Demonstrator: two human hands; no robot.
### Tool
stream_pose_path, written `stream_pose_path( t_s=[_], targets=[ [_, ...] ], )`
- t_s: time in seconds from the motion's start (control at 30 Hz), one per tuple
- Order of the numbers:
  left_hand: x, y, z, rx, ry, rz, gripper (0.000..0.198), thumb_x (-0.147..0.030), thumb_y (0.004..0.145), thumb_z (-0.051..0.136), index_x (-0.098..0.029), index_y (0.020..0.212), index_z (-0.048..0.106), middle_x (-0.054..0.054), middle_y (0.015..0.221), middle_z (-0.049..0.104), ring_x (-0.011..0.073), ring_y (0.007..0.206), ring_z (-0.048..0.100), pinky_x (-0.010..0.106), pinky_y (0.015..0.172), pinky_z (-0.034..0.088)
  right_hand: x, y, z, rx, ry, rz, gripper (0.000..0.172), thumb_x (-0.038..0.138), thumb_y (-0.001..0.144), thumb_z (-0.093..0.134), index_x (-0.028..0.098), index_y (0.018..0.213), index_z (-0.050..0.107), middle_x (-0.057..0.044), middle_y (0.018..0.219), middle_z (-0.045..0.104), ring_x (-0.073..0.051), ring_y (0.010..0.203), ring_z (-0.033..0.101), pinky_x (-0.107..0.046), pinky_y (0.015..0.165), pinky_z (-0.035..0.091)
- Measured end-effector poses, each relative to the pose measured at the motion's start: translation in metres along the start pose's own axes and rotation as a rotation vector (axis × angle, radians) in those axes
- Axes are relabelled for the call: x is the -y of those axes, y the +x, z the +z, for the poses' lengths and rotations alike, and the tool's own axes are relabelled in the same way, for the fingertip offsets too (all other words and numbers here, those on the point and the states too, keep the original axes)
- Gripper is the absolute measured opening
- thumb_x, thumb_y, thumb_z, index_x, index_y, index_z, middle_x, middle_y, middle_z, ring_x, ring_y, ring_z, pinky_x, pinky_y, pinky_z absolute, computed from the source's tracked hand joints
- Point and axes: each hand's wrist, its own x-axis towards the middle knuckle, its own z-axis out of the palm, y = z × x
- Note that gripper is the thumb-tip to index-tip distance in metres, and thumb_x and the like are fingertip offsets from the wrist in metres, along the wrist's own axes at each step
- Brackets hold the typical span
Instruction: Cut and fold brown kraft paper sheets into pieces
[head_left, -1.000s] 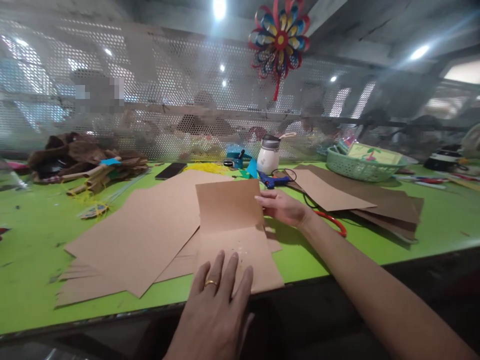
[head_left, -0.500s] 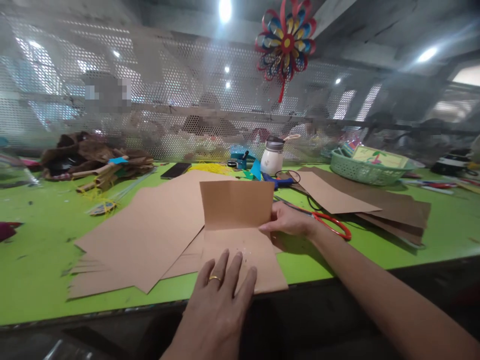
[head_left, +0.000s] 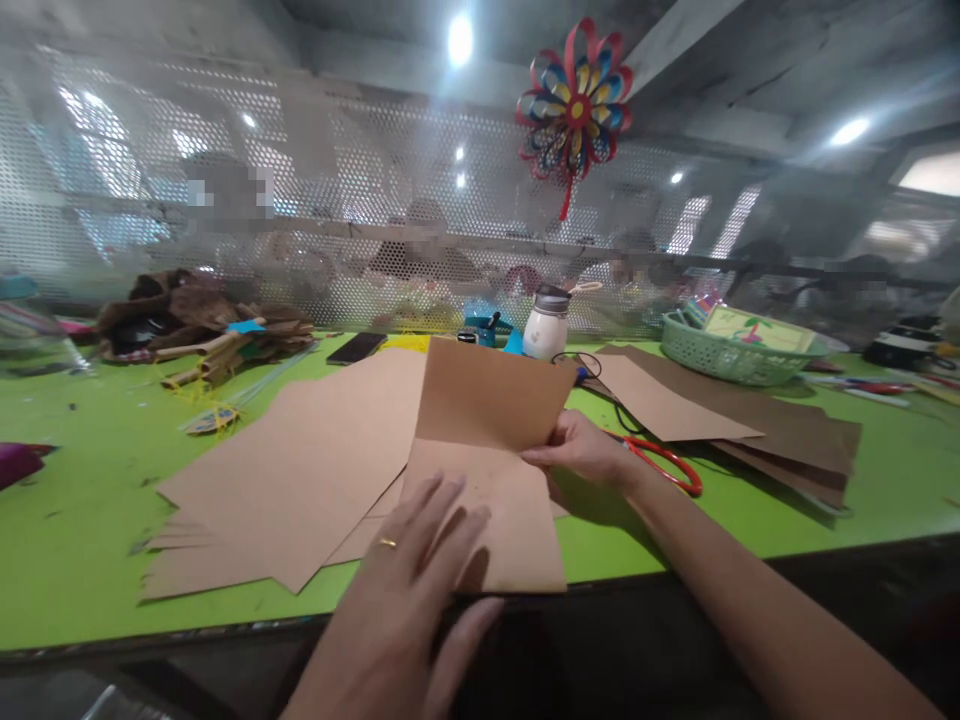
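The card [head_left: 489, 462] lies at the front of the green table [head_left: 772, 525], its near edge close to the table's rim. It is creased across the middle: the near half lies about flat, the far half stands up and leans back, twisted slightly higher at its left corner.

The right hand [head_left: 589, 450] pinches the card's right side at the crease, thumb on the near half, fingers behind. The left hand [head_left: 420, 560] is blurred, its fingers spread over the near half's left part — whether they press or only skim it, I cannot tell.

For a true crease, the left palm would do well to bear evenly on the near half, while the right pinch stays light; a tight squeeze there could buckle the edge. The upright half seems best kept square to the crease.

Pale sheets [head_left: 300, 480] reach under the card's left side, so it may sit unevenly — a flat, bare patch would serve better. A red handle [head_left: 694, 488] lies just beside the right wrist.
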Motion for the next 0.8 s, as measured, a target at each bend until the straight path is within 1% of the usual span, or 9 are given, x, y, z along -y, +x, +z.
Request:
stream_pose_path(
  t_s=[0.07, 0.13, 0.23, 0.3, 0.37, 0.43, 0.5, 0.63, 0.8],
  targets=[
    [0.013, 0.002, -0.013, -0.135, -0.161, -0.194, 0.050, -0.035, 0.091, 0.053, -0.030, 0.139, 0.042, 0.007, 0.150, 0.040, 0.0282, 0.134, 0.042, 0.045, 0.108, 0.043, 0.001, 0.002, -0.001, -0.075, 0.026, -0.029, 0.022, 0.027, 0.063, 0.082, 0.015, 0.079, 0.074, -0.005, 0.076, 0.071, -0.017, 0.068, 0.061, -0.031, 0.066, 0.047],
    [0.027, 0.003, -0.023, -0.252, -0.370, -0.466, 0.049, -0.041, 0.090, 0.055, -0.032, 0.137, 0.045, 0.005, 0.147, 0.045, 0.0283, 0.130, 0.048, 0.043, 0.104, 0.047, 0.001, 0.004, -0.003, -0.162, 0.048, -0.060, 0.017, 0.026, 0.063, 0.082, 0.016, 0.074, 0.073, -0.003, 0.070, 0.070, -0.014, 0.061, 0.058, -0.029, 0.061, 0.044],
    [0.039, 0.005, -0.027, -0.312, -0.845, -0.789, 0.052, -0.045, 0.086, 0.060, -0.035, 0.135, 0.048, 0.002, 0.144, 0.049, 0.0287, 0.128, 0.051, 0.038, 0.098, 0.053, 0.002, 0.008, -0.002, -0.269, 0.088, -0.100, 0.020, 0.029, 0.061, 0.083, 0.015, 0.072, 0.072, -0.003, 0.068, 0.069, -0.012, 0.055, 0.053, -0.028, 0.055, 0.040],
    [0.035, 0.013, -0.023, -0.291, -1.122, -0.855, 0.052, -0.045, 0.085, 0.062, -0.031, 0.133, 0.050, 0.005, 0.141, 0.054, 0.0284, 0.126, 0.053, 0.037, 0.100, 0.052, 0.004, 0.012, 0.002, -0.312, 0.108, -0.122, 0.025, 0.032, 0.059, 0.083, 0.014, 0.072, 0.071, -0.004, 0.068, 0.069, -0.012, 0.055, 0.052, -0.028, 0.054, 0.039],
    [0.023, 0.027, -0.015, -0.263, -1.253, -0.867, 0.048, -0.043, 0.088, 0.058, -0.023, 0.131, 0.053, 0.011, 0.132, 0.061, 0.0278, 0.118, 0.060, 0.038, 0.100, 0.052, 0.009, 0.016, 0.009, -0.341, 0.115, -0.143, 0.028, 0.035, 0.058, 0.083, 0.014, 0.071, 0.070, -0.005, 0.069, 0.069, -0.013, 0.056, 0.053, -0.028, 0.054, 0.040],
    [0.008, 0.044, -0.008, -0.203, -1.525, -0.927, 0.046, -0.037, 0.089, 0.059, -0.017, 0.129, 0.055, 0.013, 0.129, 0.062, 0.0288, 0.116, 0.061, 0.040, 0.099, 0.052, 0.013, 0.018, 0.018, -0.361, 0.100, -0.163, 0.029, 0.037, 0.058, 0.082, 0.014, 0.070, 0.068, -0.006, 0.070, 0.069, -0.013, 0.057, 0.053, -0.029, 0.055, 0.041],
    [-0.003, 0.061, -0.001, -0.253, -1.659, -0.990, 0.041, -0.028, 0.089, 0.060, -0.017, 0.128, 0.056, 0.013, 0.126, 0.064, 0.0280, 0.113, 0.063, 0.040, 0.095, 0.055, 0.016, 0.018, 0.027, -0.383, 0.056, -0.181, 0.027, 0.037, 0.061, 0.080, 0.016, 0.066, 0.066, -0.004, 0.067, 0.067, -0.014, 0.057, 0.052, -0.029, 0.055, 0.041],
    [-0.003, 0.079, 0.006, -0.479, -1.684, -1.083, 0.033, -0.020, 0.089, 0.060, -0.014, 0.122, 0.061, 0.011, 0.117, 0.069, 0.0244, 0.106, 0.067, 0.036, 0.093, 0.056, 0.010, 0.014, 0.040, -0.440, -0.111, -0.197, 0.027, 0.037, 0.068, 0.074, 0.019, 0.055, 0.058, -0.002, 0.054, 0.059, -0.016, 0.054, 0.049, -0.030, 0.053, 0.039],
    [0.013, 0.078, 0.006, -0.474, -1.688, -1.142, 0.031, -0.018, 0.088, 0.062, -0.013, 0.118, 0.062, 0.012, 0.109, 0.073, 0.0240, 0.098, 0.070, 0.036, 0.090, 0.058, -0.010, 0.011, 0.046, -0.497, -0.332, -0.220, 0.025, 0.044, 0.075, 0.065, 0.020, 0.067, 0.067, -0.008, 0.067, 0.067, -0.025, 0.067, 0.059, -0.035, 0.060, 0.043]
  ],
)
